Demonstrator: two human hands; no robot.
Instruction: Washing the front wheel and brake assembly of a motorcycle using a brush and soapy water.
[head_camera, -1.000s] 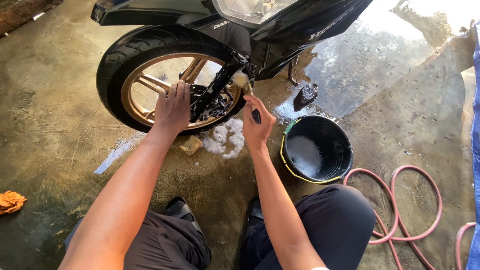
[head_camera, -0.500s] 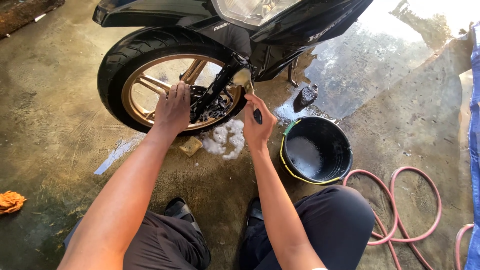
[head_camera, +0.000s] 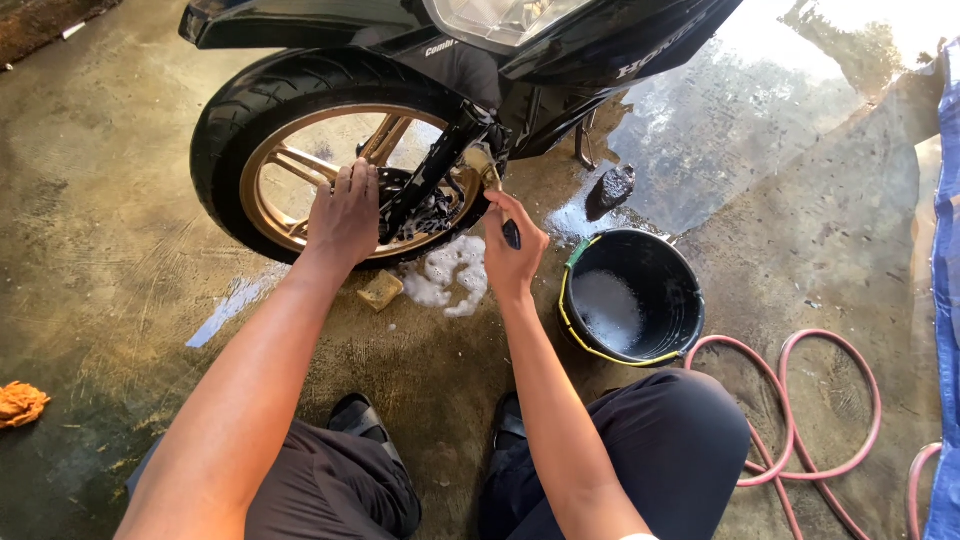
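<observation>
Gold spokes fill the wheel (head_camera: 340, 170) of a black motorbike (head_camera: 560, 50) that stands on a wet concrete floor (head_camera: 120, 260), and the person crouches in front of it with both arms out. The left hand (head_camera: 345, 215) lies flat on the rim near the hub, fingers spread and curled a little over the metal, gripping nothing else. The right hand (head_camera: 513, 255) is closed round the dark handle of a small brush (head_camera: 497, 195), whose pale head is pressed against the fork just beside the hub. That brush looks light and stiff, though its handle is likely slick with soap, so a full fist low on the handle seems the sound grip. By my judgement the wheel is heavy and rigid, and wet too, so a palm on the rim steadies it better than fingertips. White foam (head_camera: 450, 275) sits on the floor under the wheel, with a yellow sponge (head_camera: 381, 290) touching its edge; the sponge should be soft and soggy. Just right of the right hand stands a black bucket (head_camera: 672, 270) with a yellow-green rim, holding shallow soapy water. A pink hose (head_camera: 800, 400) loops beside it, and an orange rag (head_camera: 20, 403) lies well apart at the left.
</observation>
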